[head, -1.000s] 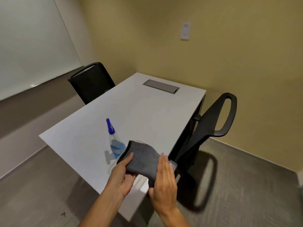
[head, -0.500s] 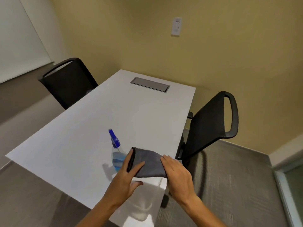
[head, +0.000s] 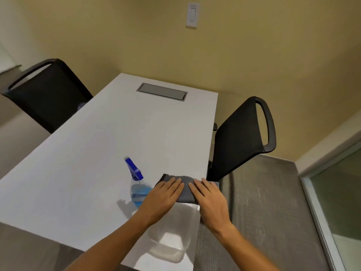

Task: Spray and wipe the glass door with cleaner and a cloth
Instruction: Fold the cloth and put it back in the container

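Bottle left of cloth

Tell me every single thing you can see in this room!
Table: 1, white, centre.
Cable hatch: 1, grey, set in the table's far end.
Spray bottle: 1, clear with blue liquid and blue nozzle, on the table, left of the cloth.
Cloth: 1, grey, folded, at the table's right edge.
Chairs: 2, black, one left, one right.
Light switch: 1, white, on the yellow wall.
Glass door: 1, far right.
Hands: 2, left and right, flat on the cloth.
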The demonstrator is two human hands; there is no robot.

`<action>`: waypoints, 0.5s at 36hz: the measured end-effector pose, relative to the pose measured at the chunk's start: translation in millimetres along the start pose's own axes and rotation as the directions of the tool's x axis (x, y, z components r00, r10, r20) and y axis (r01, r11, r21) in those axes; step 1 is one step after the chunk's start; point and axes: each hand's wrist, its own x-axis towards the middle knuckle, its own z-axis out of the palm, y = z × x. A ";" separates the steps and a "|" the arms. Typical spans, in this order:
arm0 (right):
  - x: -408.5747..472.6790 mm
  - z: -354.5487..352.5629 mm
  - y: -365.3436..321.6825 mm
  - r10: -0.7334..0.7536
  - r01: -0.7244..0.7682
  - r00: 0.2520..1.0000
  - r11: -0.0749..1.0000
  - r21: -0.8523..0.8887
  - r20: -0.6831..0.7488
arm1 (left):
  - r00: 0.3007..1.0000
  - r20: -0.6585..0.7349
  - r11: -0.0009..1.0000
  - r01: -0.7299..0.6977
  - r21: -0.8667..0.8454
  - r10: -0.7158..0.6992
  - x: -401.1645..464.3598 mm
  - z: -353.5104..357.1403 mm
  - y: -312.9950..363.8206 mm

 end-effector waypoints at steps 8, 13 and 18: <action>2.6 26.5 -14.2 -0.105 0.114 0.988 0.991 -0.074 0.113 | 0.990 0.141 0.989 0.007 0.147 -0.028 11.9 12.6 -10.3; 12.2 41.4 -12.3 -0.088 0.114 0.971 0.988 -0.102 0.223 | 0.981 0.179 0.993 0.055 0.109 -0.074 12.6 26.0 -10.3; 0.5 68.8 -14.8 0.004 0.040 0.933 0.992 -0.116 0.359 | 0.971 0.228 0.995 0.047 0.087 -0.066 6.0 45.6 -9.4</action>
